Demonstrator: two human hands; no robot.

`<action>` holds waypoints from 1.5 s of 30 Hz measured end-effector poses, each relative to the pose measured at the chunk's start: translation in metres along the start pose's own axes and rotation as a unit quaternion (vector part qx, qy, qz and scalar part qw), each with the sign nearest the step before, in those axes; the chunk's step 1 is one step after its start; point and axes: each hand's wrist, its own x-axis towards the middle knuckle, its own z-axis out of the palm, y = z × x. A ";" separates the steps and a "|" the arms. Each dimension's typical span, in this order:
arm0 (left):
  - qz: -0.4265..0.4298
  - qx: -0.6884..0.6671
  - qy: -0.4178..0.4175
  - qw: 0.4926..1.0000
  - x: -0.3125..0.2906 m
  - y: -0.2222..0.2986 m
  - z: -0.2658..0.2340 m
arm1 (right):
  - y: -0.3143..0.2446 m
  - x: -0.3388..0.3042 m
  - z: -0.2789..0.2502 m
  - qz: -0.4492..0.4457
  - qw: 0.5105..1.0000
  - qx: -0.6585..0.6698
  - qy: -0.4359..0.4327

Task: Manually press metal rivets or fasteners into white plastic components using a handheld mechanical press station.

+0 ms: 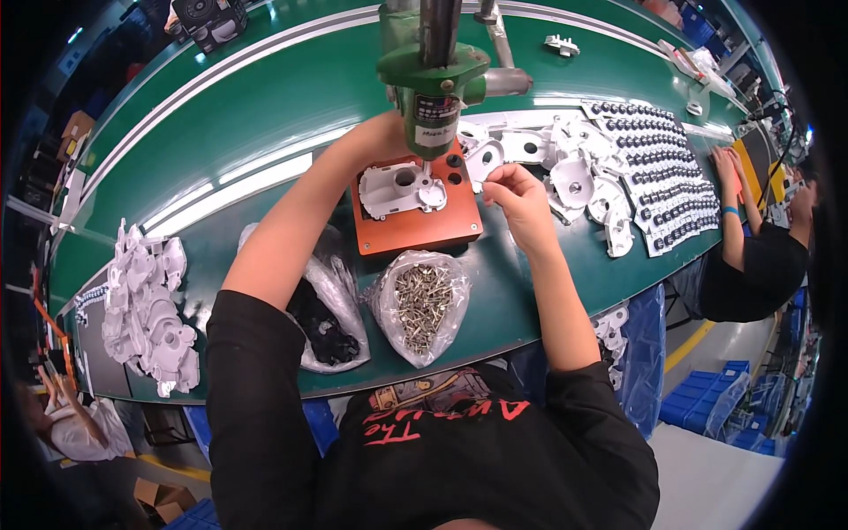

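A white plastic housing (389,190) lies on an orange fixture block (415,231), under a green machine head (433,79) whose thin metal tip comes down at the housing's right part. My left hand (389,134) reaches up beside the machine head; its fingers are hidden behind it. Just right of the block, my right hand (519,196) has thumb and fingertips pinched together, and whatever is between them is too small to make out. Beyond those fingertips lies another white housing (485,159). A clear bag of screws (422,305) sits in front of the block.
Loose white housings (574,177) are heaped right of the block, beside rows of black round parts (658,163). Another white heap (146,309) lies at left. A bag of black parts (322,322) is near the front edge. Co-workers sit at both sides.
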 end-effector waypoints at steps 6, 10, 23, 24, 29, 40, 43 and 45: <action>0.052 -0.138 -0.092 0.985 0.005 0.027 0.008 | 0.004 0.001 -0.003 -0.014 1.000 0.009 0.010; 0.028 -0.069 -0.105 0.992 0.006 0.036 0.007 | 0.006 0.000 -0.005 -0.005 1.000 0.009 0.014; -0.105 -0.221 0.172 0.954 -0.087 0.041 -0.032 | 0.002 -0.004 -0.007 -0.010 0.999 0.049 -0.003; -0.106 -0.242 0.183 0.947 -0.090 0.040 -0.033 | 0.003 -0.005 -0.006 -0.009 0.999 0.050 -0.004; -0.087 -0.257 0.189 0.944 -0.085 0.050 -0.030 | 0.005 -0.005 -0.004 -0.009 0.999 0.046 -0.004; -0.189 -0.114 -0.059 0.973 -0.028 0.045 -0.021 | -0.011 0.011 0.003 -0.024 1.000 0.002 -0.015; -0.215 -0.023 -0.121 0.969 -0.020 0.055 -0.022 | -0.023 0.021 0.007 -0.038 0.997 -0.060 -0.006; -0.205 -0.022 -0.135 0.969 -0.016 0.051 -0.020 | -0.025 0.026 0.013 -0.053 0.995 -0.078 -0.019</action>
